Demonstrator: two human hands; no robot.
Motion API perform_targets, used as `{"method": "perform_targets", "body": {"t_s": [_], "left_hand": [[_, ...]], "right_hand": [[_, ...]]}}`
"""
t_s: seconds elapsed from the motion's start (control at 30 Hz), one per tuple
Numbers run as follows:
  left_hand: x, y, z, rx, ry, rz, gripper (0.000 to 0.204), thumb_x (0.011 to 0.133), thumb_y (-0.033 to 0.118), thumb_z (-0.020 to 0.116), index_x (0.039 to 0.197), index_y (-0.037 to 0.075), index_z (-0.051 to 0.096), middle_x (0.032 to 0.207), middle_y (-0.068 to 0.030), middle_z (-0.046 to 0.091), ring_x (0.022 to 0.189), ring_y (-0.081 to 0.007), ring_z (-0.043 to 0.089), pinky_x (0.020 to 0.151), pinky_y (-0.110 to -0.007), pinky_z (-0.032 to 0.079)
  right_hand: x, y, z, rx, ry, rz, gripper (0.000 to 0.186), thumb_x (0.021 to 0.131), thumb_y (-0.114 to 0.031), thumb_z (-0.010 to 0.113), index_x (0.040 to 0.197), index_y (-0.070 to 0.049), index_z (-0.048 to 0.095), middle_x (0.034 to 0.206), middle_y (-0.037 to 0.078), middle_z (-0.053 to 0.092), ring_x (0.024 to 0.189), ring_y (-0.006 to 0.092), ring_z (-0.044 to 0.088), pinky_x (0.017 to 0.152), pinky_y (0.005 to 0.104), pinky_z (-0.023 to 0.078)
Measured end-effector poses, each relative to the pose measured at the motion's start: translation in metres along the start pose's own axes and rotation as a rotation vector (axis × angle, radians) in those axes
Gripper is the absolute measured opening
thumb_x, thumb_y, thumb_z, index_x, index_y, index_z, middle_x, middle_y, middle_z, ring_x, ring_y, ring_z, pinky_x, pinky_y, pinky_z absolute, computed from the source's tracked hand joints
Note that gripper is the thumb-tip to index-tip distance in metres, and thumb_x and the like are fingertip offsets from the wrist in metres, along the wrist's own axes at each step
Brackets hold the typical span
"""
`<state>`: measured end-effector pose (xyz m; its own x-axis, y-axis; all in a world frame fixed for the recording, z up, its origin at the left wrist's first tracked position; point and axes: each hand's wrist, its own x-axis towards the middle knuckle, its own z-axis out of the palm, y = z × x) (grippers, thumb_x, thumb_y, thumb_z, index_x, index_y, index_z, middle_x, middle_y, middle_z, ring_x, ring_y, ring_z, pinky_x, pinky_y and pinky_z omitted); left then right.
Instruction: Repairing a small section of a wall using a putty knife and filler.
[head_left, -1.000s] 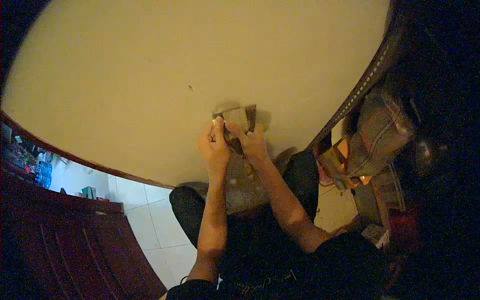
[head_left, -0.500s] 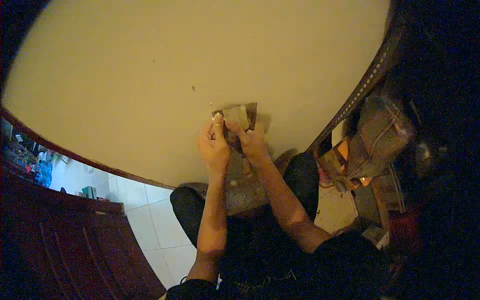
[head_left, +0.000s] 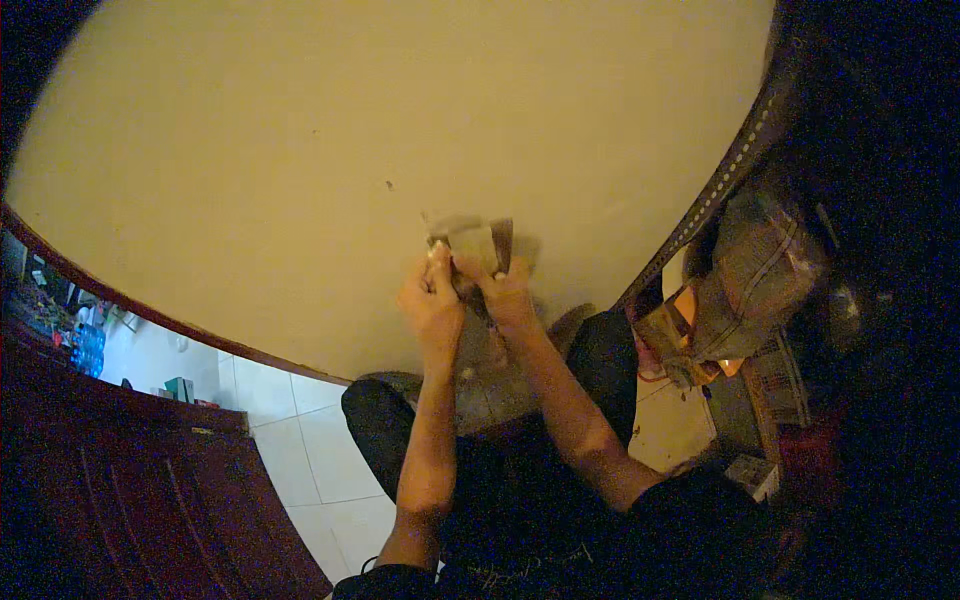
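Note:
Between my hands is a small flat rectangular thing (head_left: pixel 473 240), pale in the middle with a dark band at its right end; it looks like a packet, but blur hides its exact kind. My left hand (head_left: pixel 434 308) is closed, with thumb and fingers pinching its left corner, where a whitish bit shows. My right hand (head_left: pixel 507 297) grips the lower right edge, thumb laid along it. Both hands are over the near part of a wide pale surface (head_left: pixel 250 180). My fingers cover the thing's lower side.
A dark crumb (head_left: pixel 389 185) lies on the pale surface beyond my hands. To the right are a dark perforated rim (head_left: pixel 715 180) and a large bag-like bundle (head_left: pixel 760 270). At left are a dark red wooden panel (head_left: pixel 150 480), floor tiles (head_left: pixel 300 430) and a blue bottle-like object (head_left: pixel 88 345).
The packet-like thing and both hands sit slightly lower in the picture, nearer to me. The grip looks the same, with the thing's top edge more blurred.

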<state>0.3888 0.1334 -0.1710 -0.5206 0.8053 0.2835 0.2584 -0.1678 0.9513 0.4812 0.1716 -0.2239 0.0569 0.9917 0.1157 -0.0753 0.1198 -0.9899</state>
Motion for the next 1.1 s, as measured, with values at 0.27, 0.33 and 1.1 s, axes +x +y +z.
{"method": "perform_targets", "body": {"t_s": [0.27,0.33,1.1], "left_hand": [[-0.026,-0.118,-0.060,0.297,-0.556,0.175,0.026,0.089,0.024,0.056,0.099,0.001,0.061,0.088,-0.0151,0.064,0.082,-0.0232,0.061,0.074,-0.034,0.047],[-0.038,-0.149,-0.093,0.607,-0.643,0.347,0.027,0.088,0.023,0.055,0.105,0.001,0.060,0.099,-0.0182,0.064,0.093,-0.0288,0.062,0.083,-0.037,0.047],[-0.028,-0.033,0.015,0.053,-0.247,-0.083,0.032,0.099,0.029,0.043,0.099,0.000,0.057,0.087,-0.0045,0.059,0.082,-0.0106,0.051,0.074,-0.027,0.043]], "right_hand": [[-0.005,0.106,-0.022,-0.252,0.116,0.127,0.034,0.077,-0.029,0.075,0.092,-0.001,0.063,0.080,0.005,0.066,0.071,0.0136,0.061,0.063,0.0290,0.049],[-0.017,0.059,-0.017,-0.054,-0.168,0.011,0.030,0.078,-0.028,0.074,0.085,-0.001,0.063,0.076,0.006,0.065,0.070,0.0130,0.061,0.064,0.0280,0.049],[-0.011,0.011,-0.014,0.203,0.005,0.098,0.046,0.071,-0.038,0.077,0.092,0.002,0.064,0.089,0.011,0.067,0.080,0.0221,0.063,0.071,0.0358,0.051]]}}
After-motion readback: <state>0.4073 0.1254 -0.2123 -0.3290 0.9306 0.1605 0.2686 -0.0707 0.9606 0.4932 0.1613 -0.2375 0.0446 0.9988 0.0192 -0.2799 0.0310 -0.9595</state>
